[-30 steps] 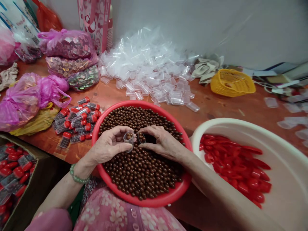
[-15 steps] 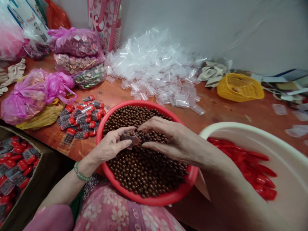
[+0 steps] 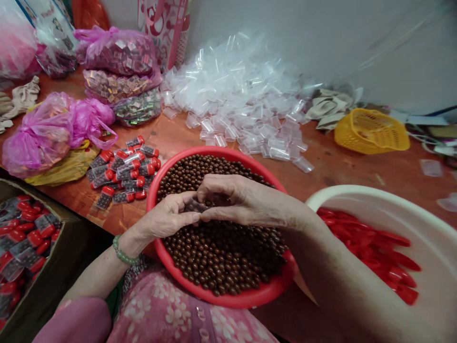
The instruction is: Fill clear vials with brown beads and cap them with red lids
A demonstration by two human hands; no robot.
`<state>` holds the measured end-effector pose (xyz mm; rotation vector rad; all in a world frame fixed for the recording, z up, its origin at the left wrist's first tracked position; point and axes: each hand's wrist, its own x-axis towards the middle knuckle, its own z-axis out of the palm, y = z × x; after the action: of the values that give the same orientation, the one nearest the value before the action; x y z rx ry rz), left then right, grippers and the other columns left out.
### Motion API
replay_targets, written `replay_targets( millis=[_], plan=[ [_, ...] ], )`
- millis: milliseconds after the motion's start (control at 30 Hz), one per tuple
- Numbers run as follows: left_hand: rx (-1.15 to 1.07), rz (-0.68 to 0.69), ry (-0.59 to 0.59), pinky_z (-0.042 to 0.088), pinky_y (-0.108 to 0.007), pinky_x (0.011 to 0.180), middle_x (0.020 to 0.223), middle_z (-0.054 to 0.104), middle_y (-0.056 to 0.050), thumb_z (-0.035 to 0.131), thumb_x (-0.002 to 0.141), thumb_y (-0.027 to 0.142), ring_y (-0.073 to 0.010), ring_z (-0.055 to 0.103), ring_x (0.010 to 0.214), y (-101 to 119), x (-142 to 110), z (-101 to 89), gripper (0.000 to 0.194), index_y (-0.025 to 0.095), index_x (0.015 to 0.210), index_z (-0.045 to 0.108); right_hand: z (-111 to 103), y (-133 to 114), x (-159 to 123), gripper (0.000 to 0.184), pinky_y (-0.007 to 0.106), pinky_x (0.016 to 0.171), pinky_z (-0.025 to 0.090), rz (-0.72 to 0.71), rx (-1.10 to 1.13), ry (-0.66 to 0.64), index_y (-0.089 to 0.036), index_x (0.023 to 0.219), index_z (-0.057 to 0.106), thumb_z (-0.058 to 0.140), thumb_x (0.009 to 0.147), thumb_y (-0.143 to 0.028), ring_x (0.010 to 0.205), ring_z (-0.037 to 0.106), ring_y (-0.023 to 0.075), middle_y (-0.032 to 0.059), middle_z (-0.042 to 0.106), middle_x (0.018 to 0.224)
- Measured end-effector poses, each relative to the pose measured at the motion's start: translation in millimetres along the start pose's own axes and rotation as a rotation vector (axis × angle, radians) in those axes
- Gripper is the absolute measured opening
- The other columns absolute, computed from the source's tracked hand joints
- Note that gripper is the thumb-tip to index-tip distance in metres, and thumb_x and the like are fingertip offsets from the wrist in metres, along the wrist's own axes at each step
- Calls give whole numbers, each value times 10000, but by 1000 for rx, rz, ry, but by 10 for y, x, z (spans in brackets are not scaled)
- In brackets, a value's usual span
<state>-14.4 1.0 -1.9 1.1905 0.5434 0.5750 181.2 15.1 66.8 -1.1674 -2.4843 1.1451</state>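
A red basin full of small brown balls rests on my lap against the table edge. My left hand pinches a small clear plastic container over the balls. My right hand is curled beside it, fingertips touching the container's open end; what those fingers hold is hidden. A green bead bracelet is on my left wrist.
A white basin of red caps sits at right. Filled red-capped containers lie left of the red basin, more in a cardboard box. A heap of empty clear containers, pink bags and a yellow basket lie behind.
The clear container, held upright and showing in my left hand a second ago, now lies low over the balls with my right hand closed against it. The view shifted slightly right.
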Motion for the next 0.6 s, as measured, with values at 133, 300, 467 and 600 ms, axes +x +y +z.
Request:
replay_targets(
  millis=[133, 300, 467, 600],
  plan=[
    [114, 45, 54, 434, -367, 1027, 1220, 658, -100, 609, 828, 197, -230, 593, 1163, 0, 10, 39, 426, 139, 1250, 593, 22, -12, -21, 172, 252, 609, 372, 30, 20, -13, -191, 751, 516, 602, 859, -293, 666, 491, 129, -9, 564, 727],
    [137, 38, 165, 403, -399, 1089, 1335, 602, -120, 602, 818, 163, -242, 543, 1269, -23, 11, 53, 552, 145, 1359, 494, 84, -11, -38, 191, 247, 597, 377, 38, 16, 60, -197, 718, 496, 546, 880, -285, 629, 476, 120, -2, 573, 703],
    [-55, -43, 189, 471, -322, 949, 1083, 697, -79, 677, 785, 177, -174, 646, 1025, 10, -18, 25, 522, 144, 1287, 540, 122, -91, -196, 144, 257, 602, 439, 101, 61, 199, -201, 930, 569, 559, 899, -341, 658, 555, 132, 16, 630, 779],
    [-232, -48, 167, 493, -275, 803, 938, 698, -50, 735, 748, 200, -145, 659, 882, 56, -57, 41, 466, 152, 1188, 591, 98, -27, -773, 291, 292, 652, 540, 238, 80, 378, -302, 1149, 565, 537, 920, -479, 733, 665, 172, 54, 701, 876]
  ],
)
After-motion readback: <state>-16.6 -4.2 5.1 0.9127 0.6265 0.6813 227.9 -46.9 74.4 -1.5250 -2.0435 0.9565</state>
